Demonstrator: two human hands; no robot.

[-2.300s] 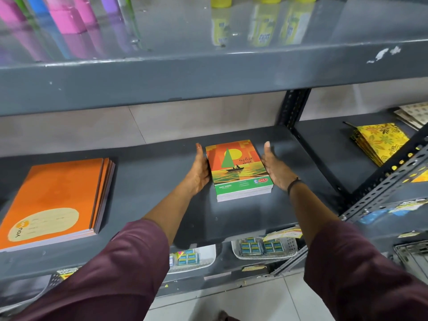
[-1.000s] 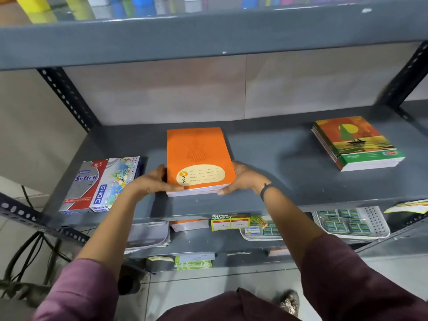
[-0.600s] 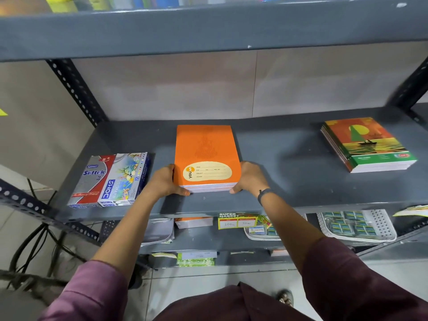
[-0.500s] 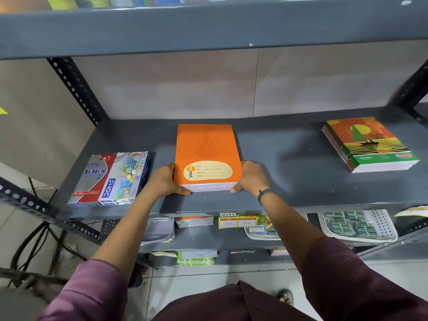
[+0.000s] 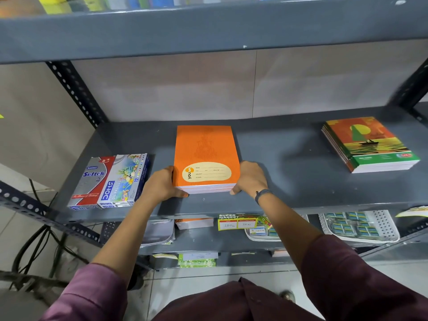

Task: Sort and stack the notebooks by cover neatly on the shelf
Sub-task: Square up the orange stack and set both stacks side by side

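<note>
A stack of orange notebooks with a cream label lies flat in the middle of the grey shelf. My left hand presses against the stack's near left corner and my right hand against its near right corner, thumbs at the front edge. A second stack of notebooks with a sailboat cover rests at the right end of the same shelf, apart from both hands.
Two boxes of oil pastels lie left of the orange stack. Slotted shelf posts stand at both ends. The shelf below holds a price tag, white baskets and more stationery. Another shelf is overhead.
Earlier my hands flanked the sailboat stack; then they moved to the orange stack and slid it back from the shelf's front edge. Over the last half second almost nothing has moved.
</note>
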